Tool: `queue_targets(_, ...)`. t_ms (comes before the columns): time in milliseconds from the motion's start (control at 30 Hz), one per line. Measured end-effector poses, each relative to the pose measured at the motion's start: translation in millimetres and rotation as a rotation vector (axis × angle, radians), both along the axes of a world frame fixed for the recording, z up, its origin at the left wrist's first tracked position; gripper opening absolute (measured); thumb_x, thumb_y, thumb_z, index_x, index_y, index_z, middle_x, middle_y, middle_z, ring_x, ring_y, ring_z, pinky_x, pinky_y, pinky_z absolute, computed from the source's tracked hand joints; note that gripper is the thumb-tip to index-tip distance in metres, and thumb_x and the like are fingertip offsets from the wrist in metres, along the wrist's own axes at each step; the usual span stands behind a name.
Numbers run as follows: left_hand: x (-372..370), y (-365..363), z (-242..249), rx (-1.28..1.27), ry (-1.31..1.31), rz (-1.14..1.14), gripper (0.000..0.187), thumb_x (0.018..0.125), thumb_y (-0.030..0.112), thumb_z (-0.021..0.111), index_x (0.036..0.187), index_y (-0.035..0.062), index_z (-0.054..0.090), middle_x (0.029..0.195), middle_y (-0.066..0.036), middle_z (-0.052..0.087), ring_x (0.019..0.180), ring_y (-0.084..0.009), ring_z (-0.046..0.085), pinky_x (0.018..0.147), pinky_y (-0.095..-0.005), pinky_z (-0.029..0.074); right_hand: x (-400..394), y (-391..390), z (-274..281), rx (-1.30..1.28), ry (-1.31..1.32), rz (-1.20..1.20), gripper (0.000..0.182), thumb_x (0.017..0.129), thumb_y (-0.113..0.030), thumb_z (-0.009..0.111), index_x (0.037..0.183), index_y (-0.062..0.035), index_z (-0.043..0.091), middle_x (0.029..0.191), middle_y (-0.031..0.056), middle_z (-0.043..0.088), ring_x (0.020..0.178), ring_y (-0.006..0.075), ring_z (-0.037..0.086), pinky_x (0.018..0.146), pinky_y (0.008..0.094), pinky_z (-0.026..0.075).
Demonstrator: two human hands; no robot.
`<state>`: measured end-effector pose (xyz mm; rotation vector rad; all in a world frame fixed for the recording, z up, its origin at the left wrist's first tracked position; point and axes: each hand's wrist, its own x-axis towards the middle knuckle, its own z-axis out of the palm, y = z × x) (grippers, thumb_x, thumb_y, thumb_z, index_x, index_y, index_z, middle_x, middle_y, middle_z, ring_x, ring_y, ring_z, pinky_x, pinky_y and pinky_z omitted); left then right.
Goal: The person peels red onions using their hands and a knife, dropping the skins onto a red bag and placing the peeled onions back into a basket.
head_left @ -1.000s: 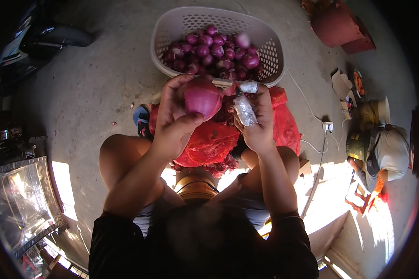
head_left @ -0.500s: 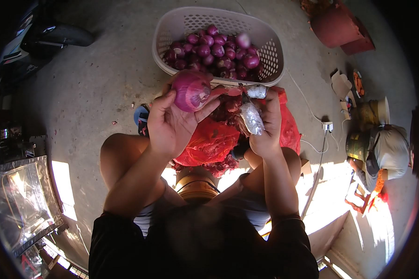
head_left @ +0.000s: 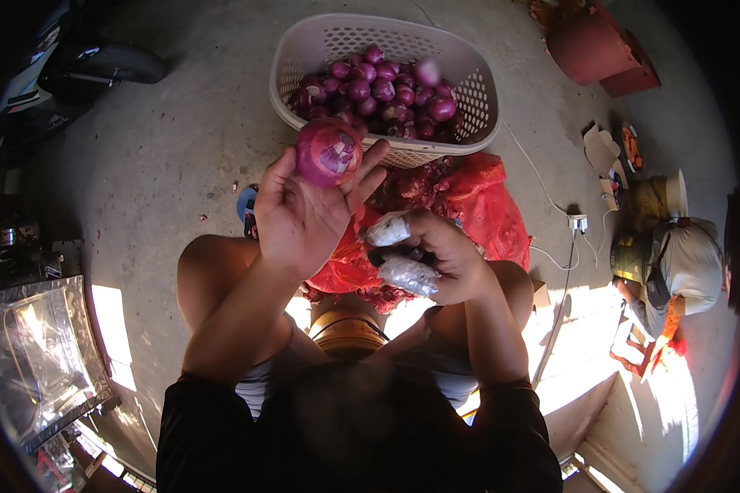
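Observation:
My left hand is palm up, its fingers and thumb around a red onion whose patchy, partly peeled side faces me. Silvery wrapping covers the thumb and a finger of my right hand. Its fingers are curled, with something dark between the wrapped tips; I cannot tell what it is. Below both hands lies a red mesh bag with a heap of onion skins on and around it. Just beyond the left hand stands a pale plastic basket holding many red onions.
A yellow bucket is between my legs. White cables run across the floor to a power socket on the right. Another person bends over farther right, near red tubs. A motorcycle wheel shows at upper left.
My right hand has moved down and left, away from the onion, and its fingers have turned inward. The reddish strip of skin between the hands is gone. The onion has tilted slightly.

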<state>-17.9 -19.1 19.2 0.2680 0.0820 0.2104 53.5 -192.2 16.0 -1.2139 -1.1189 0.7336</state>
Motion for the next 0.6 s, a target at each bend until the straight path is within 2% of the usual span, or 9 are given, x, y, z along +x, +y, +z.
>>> queue_targets(67,1.4,-0.2,-0.4,0.009,0.022,0.017,0.051,0.093,0.038,0.031,0.129,0.0024,0.037,0.134,-0.016,0.04,0.131,-0.0388,0.024,0.107,-0.0482,0.023,-3.1,3.6,5.3,-0.035,-0.063,0.064,0.042,0.073,-0.005,0.065,0.113,-0.0026,0.051,0.102,0.0104,0.061,0.091,0.0239,0.063,0.079,0.0306,0.048)
queue_targets(100,1.8,-0.5,-0.8,0.038,0.014,0.014,0.051,0.093,0.039,0.031,0.128,0.0024,0.038,0.132,-0.015,0.042,0.13,-0.0386,0.025,0.107,-0.0478,0.024,-5.2,7.8,2.5,0.03,-0.095,0.091,0.046,0.072,-0.007,0.065,0.115,-0.007,0.05,0.099,0.0104,0.062,0.088,0.025,0.063,0.075,0.0317,0.048)
queue_targets(167,2.4,-1.1,-1.6,0.096,-0.001,0.007,0.051,0.093,0.041,0.031,0.127,0.0024,0.039,0.128,-0.014,0.046,0.129,-0.0382,0.028,0.106,-0.0469,0.026,-6.4,5.8,8.7,-0.197,-0.142,0.256,0.051,0.069,-0.008,0.066,0.117,-0.0114,0.05,0.093,0.0103,0.063,0.082,0.0262,0.063,0.071,0.0337,0.049)
queue_targets(200,2.7,-3.1,0.8,0.154,0.02,0.014,0.053,0.093,0.045,0.033,0.125,0.0028,0.04,0.123,-0.011,0.049,0.128,-0.0369,0.031,0.105,-0.0461,0.028,-10.6,9.2,6.6,-0.155,-0.188,0.275,0.05,0.07,-0.012,0.066,0.117,-0.0145,0.05,0.084,0.0099,0.062,0.075,0.0279,0.062,0.064,0.0367,0.047)
queue_targets(300,2.2,-4.1,-0.6,0.197,0.041,0.012,0.056,0.092,0.047,0.036,0.125,0.0029,0.039,0.122,-0.011,0.049,0.128,-0.036,0.031,0.105,-0.0457,0.028,-13.7,9.3,22.7,-0.323,-0.2,0.467,0.041,0.076,-0.019,0.065,0.114,-0.0121,0.051,0.078,0.0108,0.06,0.067,0.0287,0.059,0.059,0.0393,0.044)
queue_targets(400,3.1,-2.1,-9.6,0.327,0.07,0.065,0.054,0.091,0.045,0.041,0.127,0.0043,0.037,0.123,-0.01,0.049,0.126,-0.0341,0.035,0.102,-0.044,0.033,-16.2,9.0,21.1,-0.221,-0.169,0.508,0.042,0.078,-0.022,0.065,0.115,-0.0111,0.05,0.077,0.0129,0.06,0.065,0.0287,0.06,0.057,0.0385,0.044)
queue_targets(500,1.3,-3.4,-3.5,0.476,0.126,0.143,0.048,0.089,0.027,0.053,0.128,0.0059,0.035,0.125,-0.012,0.047,0.121,-0.0298,0.042,0.098,-0.0402,0.039,-1.1,-3.0,32.2,-0.539,-0.337,0.314,0.051,0.076,-0.019,0.068,0.121,-0.0107,0.046,0.087,0.01,0.063,0.074,0.0263,0.064,0.062,0.0337,0.048)
queue_targets(533,2.0,-2.7,-4.9,0.576,0.116,0.187,0.049,0.086,0.018,0.056,0.129,0.0061,0.035,0.126,-0.013,0.046,0.119,-0.028,0.044,0.097,-0.0385,0.04,2.6,-4.5,37.3,-0.603,-0.378,0.166,0.054,0.079,-0.027,0.065,0.123,-0.0104,0.039,0.073,0.0146,0.06,0.064,0.0315,0.061,0.055,0.0392,0.046)
queue_targets(600,3.5,-1.5,-8.6,0.772,0.094,0.271,0.058,0.079,0.0,0.062,0.129,0.0066,0.034,0.127,-0.015,0.044,0.115,-0.0244,0.047,0.094,-0.0352,0.043,10.1,-10.0,37.7,-0.619,-0.524,-0.07,0.056,0.078,-0.026,0.066,0.122,-0.0084,0.038,0.076,0.0152,0.062,0.067,0.0331,0.062,0.057,0.0396,0.047)
